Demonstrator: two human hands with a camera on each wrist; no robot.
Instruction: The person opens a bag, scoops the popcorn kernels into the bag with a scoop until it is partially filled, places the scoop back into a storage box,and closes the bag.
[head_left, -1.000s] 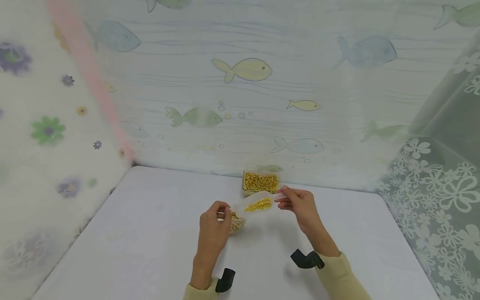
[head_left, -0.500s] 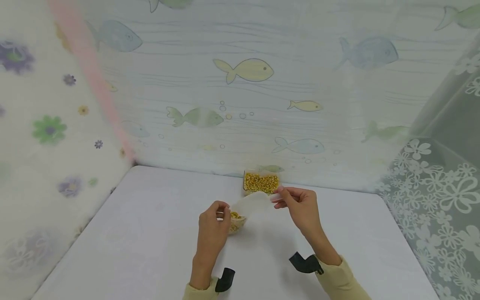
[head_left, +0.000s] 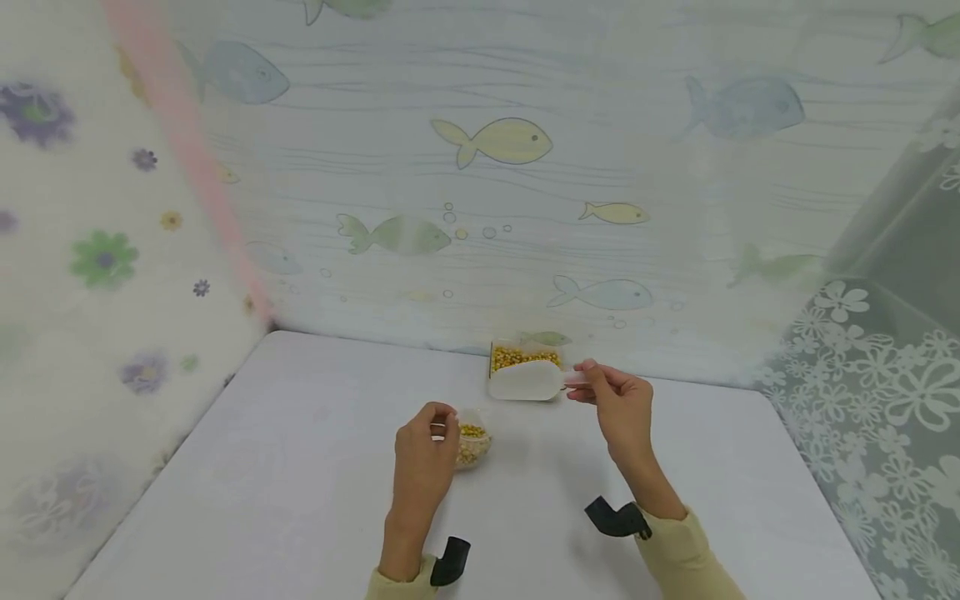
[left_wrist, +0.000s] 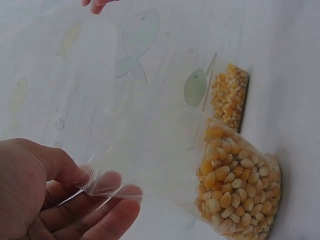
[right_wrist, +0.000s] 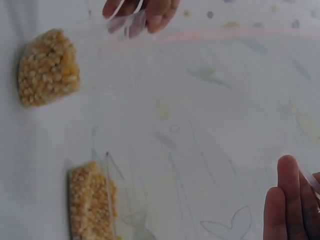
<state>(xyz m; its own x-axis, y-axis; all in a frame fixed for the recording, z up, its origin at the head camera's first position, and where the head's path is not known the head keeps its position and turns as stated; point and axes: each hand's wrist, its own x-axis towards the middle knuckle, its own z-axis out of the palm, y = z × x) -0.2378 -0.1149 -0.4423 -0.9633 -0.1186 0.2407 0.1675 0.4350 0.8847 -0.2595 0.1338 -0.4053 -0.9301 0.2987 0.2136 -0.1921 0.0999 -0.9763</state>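
Observation:
My left hand (head_left: 426, 450) pinches the top edge of a clear plastic bag (left_wrist: 150, 160) between thumb and fingers. Corn kernels (left_wrist: 240, 192) fill the bottom of the bag, which stands on the table. My right hand (head_left: 624, 408) grips the handle of a white scoop (head_left: 525, 382), held farther back than the bag. In the head view the scoop overlaps the front of a clear rectangular container (right_wrist: 111, 200) of corn kernels. The scoop's smooth white side shows, and no kernels are visible on it.
A white-covered table (head_left: 315, 467) lies under everything. Behind it hangs a fish-patterned curtain (head_left: 675, 183), close to the container. Flowered sheeting (head_left: 67, 350) borders the left side, and grey flowered lace (head_left: 892, 375) the right. A black wrist mount sits on each sleeve.
The scoop carried kernels toward the bag, tipped at its mouth, and has since moved right and back to the container. The left hand has stayed almost still on the bag's edge.

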